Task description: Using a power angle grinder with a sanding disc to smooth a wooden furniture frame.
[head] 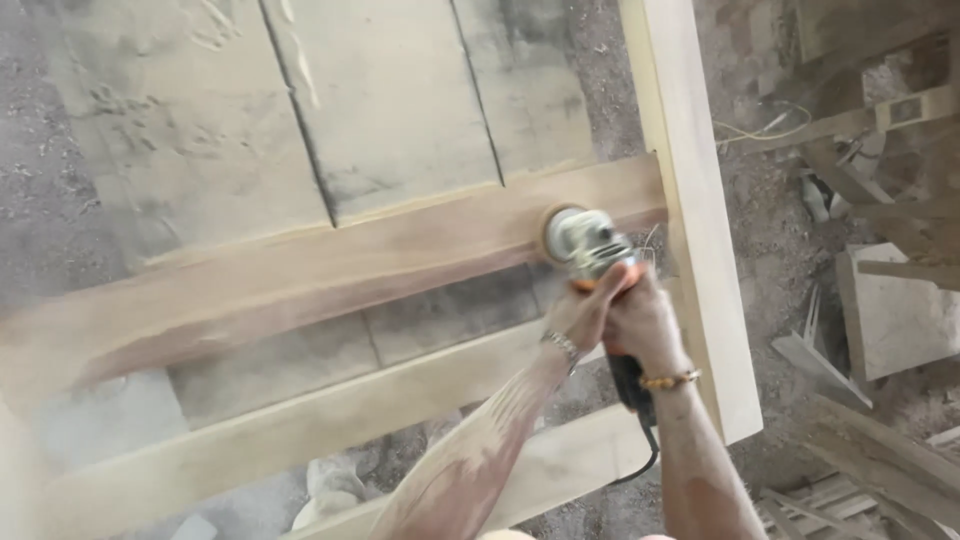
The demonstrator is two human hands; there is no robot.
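Angle grinder (585,242) — grey metal head, orange-and-black body — pressed disc-down on a reddish wooden rail (300,280); left hand (580,312) and right hand (645,325), each grip clamped on its body.

Both dust-coated forearms reach forward, left hand (583,310) and right hand (640,325) pressed together, fingers curled shut, a bracelet on each wrist.
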